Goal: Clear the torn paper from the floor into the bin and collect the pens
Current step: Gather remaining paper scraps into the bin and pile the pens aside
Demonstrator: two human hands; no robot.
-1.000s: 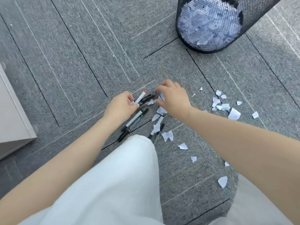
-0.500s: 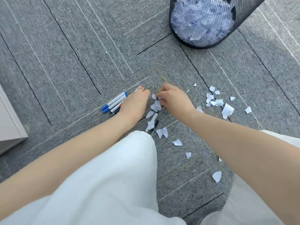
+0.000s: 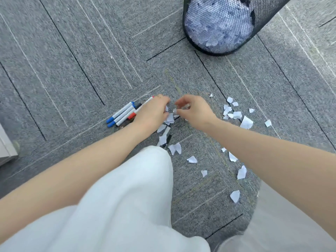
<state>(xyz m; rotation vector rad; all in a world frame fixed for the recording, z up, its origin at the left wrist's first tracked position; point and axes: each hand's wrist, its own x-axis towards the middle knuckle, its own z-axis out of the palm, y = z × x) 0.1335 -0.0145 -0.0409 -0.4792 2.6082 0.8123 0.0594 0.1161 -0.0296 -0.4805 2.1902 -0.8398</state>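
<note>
Fingers of the right hand [image 3: 196, 111] pinch a paper scrap [image 3: 175, 111] mid-frame; the left hand [image 3: 152, 113] curls over the pens [image 3: 123, 113], grip unclear. Grey carpet [image 3: 72, 60] with line patterns fills the frame. A mesh bin [image 3: 218, 24] of paper stands upper right. White scraps [image 3: 246, 122] litter the carpet right of centre

Left hand [image 3: 151, 113] rests on pens [image 3: 123, 113]; right hand [image 3: 195, 111] pinches a paper scrap [image 3: 175, 111].
</note>
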